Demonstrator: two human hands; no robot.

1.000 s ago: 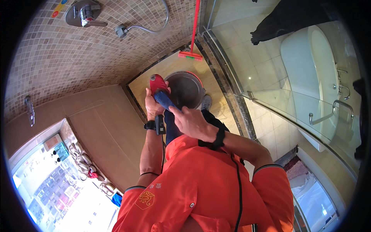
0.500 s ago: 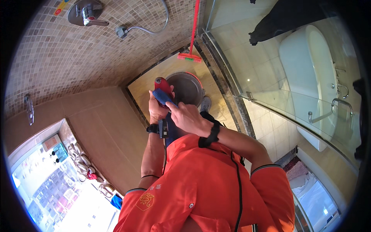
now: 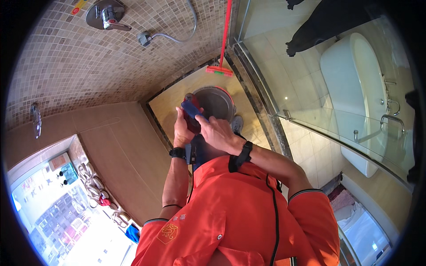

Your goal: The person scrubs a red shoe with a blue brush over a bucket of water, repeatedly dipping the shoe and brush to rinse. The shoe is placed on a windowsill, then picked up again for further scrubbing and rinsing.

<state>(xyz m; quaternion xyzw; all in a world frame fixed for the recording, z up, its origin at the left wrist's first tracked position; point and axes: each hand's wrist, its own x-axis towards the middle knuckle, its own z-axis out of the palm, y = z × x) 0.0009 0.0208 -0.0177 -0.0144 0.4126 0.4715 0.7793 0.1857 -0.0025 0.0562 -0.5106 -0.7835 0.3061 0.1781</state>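
"Two hands, both occupied. What have the fingers got?"

"The left hand (image 3: 182, 129) is curled round a dark red, shoe-like thing (image 3: 192, 123), with a fingertip showing past its right edge. The right hand (image 3: 218, 134) grips a blue brush-like tool (image 3: 190, 108), its forefinger stretched along the top."

"Why hold them that way?"

"My reading: the left cradles to steady, and the straight forefinger gives the right more say over the tool's angle. The tool lies across the red thing, seemingly against it, though it hides the contact itself."

"And just past the fingers?"

"A grey bucket (image 3: 219, 104), ahead and slightly right of them, probably set there for easy reach. The red thing overlaps its left side in this view; I can't tell how high above it. To the right of the fingers, beside the bucket, is a grey shoe (image 3: 238, 123)."

"Farther out?"

"Beyond the bucket, a red long-handled brush (image 3: 219, 71) stands head down, likely propped out of the way. Well ahead and left of the fingers, a metal shower mixer (image 3: 108, 15) sits on the tiled wall (image 3: 88, 71). Far to their right is a white bathtub (image 3: 355, 80)."
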